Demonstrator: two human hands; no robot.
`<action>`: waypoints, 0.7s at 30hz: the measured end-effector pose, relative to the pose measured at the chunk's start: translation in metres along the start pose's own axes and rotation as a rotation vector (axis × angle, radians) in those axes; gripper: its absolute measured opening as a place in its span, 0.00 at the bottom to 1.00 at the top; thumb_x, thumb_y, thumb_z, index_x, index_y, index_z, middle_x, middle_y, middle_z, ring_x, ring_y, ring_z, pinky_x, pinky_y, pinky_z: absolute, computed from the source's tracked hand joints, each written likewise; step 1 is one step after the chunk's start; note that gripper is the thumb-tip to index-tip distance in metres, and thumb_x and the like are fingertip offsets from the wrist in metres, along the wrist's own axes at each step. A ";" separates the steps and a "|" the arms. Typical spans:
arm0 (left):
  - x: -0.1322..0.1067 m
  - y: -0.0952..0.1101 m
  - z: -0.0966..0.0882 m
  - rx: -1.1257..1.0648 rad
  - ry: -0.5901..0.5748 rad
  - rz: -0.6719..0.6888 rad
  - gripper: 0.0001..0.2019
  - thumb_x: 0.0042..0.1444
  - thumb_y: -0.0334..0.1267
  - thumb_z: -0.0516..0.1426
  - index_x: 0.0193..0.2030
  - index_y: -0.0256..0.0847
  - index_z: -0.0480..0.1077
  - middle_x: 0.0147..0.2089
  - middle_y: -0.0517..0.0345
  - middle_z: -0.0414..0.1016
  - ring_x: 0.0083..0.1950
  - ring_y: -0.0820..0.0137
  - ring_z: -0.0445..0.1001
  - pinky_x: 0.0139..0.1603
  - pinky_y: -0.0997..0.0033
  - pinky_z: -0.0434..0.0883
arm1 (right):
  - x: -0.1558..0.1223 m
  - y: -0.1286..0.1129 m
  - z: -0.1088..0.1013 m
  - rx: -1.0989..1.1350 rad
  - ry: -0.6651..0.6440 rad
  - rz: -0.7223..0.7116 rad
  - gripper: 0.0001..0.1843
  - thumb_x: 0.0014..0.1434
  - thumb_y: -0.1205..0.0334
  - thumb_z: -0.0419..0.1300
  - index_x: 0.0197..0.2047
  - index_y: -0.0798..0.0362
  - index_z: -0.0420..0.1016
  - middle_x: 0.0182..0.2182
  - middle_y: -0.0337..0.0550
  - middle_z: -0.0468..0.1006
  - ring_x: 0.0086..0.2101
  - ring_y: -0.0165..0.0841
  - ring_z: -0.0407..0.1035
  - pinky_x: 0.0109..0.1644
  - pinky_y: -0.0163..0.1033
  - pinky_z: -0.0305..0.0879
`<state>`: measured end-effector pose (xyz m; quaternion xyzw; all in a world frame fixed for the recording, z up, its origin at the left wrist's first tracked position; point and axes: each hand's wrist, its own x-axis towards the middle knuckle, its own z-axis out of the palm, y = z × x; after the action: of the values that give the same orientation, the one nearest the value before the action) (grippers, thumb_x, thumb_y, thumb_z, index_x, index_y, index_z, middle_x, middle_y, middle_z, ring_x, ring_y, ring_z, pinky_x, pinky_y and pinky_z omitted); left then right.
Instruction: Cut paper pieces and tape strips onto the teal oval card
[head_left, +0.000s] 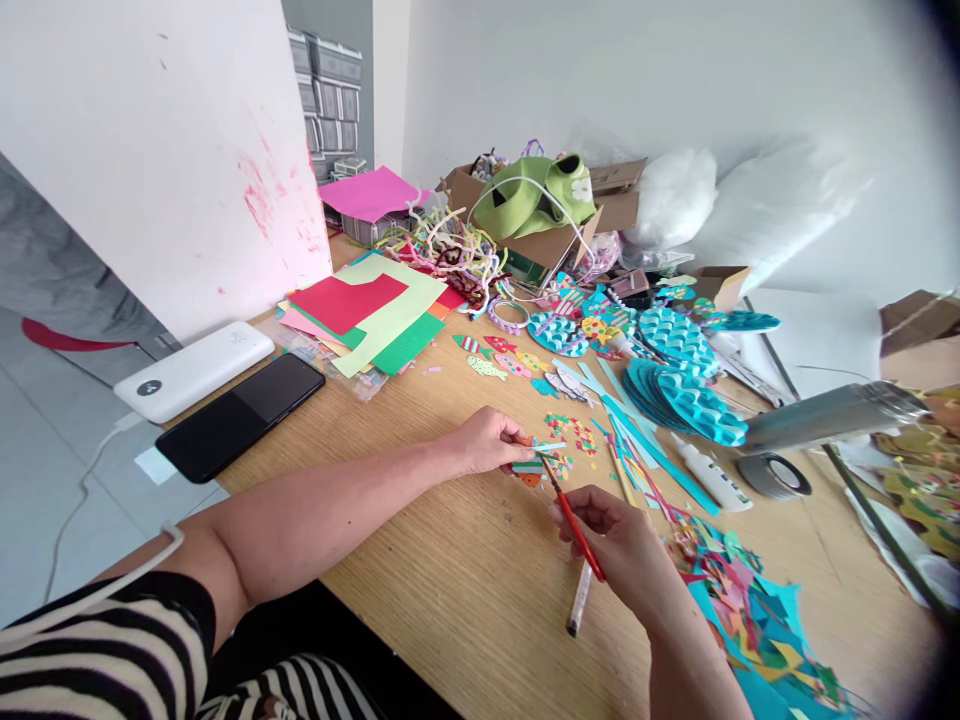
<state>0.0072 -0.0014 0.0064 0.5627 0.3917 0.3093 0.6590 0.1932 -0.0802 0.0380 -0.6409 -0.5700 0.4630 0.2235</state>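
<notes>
Red-barrelled pen (574,525), gripped in the right hand (619,545), slanted up-left, tip meeting the paper cutout (531,466) pinched by the left hand (487,440).

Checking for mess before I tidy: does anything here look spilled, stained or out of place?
Pink smears stain the white board on the left. A glue bottle lies on its side by the blue strips, and paper scraps lie heaped beside the right hand holding a pen.
</notes>
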 end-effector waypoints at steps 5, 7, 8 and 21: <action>0.001 -0.002 0.000 0.027 0.009 0.011 0.11 0.44 0.39 0.59 0.31 0.31 0.74 0.26 0.57 0.75 0.25 0.75 0.69 0.28 0.76 0.68 | 0.001 0.001 0.001 -0.005 0.005 -0.006 0.18 0.44 0.47 0.66 0.29 0.54 0.70 0.20 0.38 0.71 0.23 0.29 0.63 0.25 0.33 0.56; 0.001 -0.003 0.000 0.045 0.002 0.020 0.12 0.44 0.40 0.59 0.31 0.31 0.74 0.26 0.57 0.75 0.25 0.75 0.69 0.28 0.76 0.68 | 0.001 0.002 0.001 -0.018 0.010 -0.010 0.18 0.44 0.47 0.66 0.28 0.54 0.70 0.20 0.38 0.71 0.24 0.30 0.64 0.25 0.33 0.57; 0.001 -0.003 0.000 0.053 -0.004 0.023 0.12 0.44 0.40 0.59 0.31 0.31 0.74 0.26 0.57 0.74 0.25 0.75 0.69 0.28 0.76 0.68 | 0.001 0.002 0.001 -0.023 0.012 -0.014 0.18 0.44 0.47 0.66 0.28 0.54 0.70 0.20 0.38 0.71 0.24 0.30 0.64 0.25 0.33 0.57; 0.001 -0.003 0.000 0.035 -0.010 0.001 0.12 0.45 0.39 0.59 0.32 0.31 0.75 0.27 0.57 0.75 0.26 0.75 0.70 0.29 0.76 0.69 | 0.001 0.000 0.001 -0.045 0.030 -0.038 0.21 0.44 0.43 0.65 0.27 0.54 0.70 0.20 0.39 0.71 0.24 0.31 0.65 0.24 0.34 0.57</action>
<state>0.0076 -0.0009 0.0030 0.5759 0.3937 0.2997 0.6508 0.1925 -0.0792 0.0370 -0.6417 -0.5889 0.4360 0.2264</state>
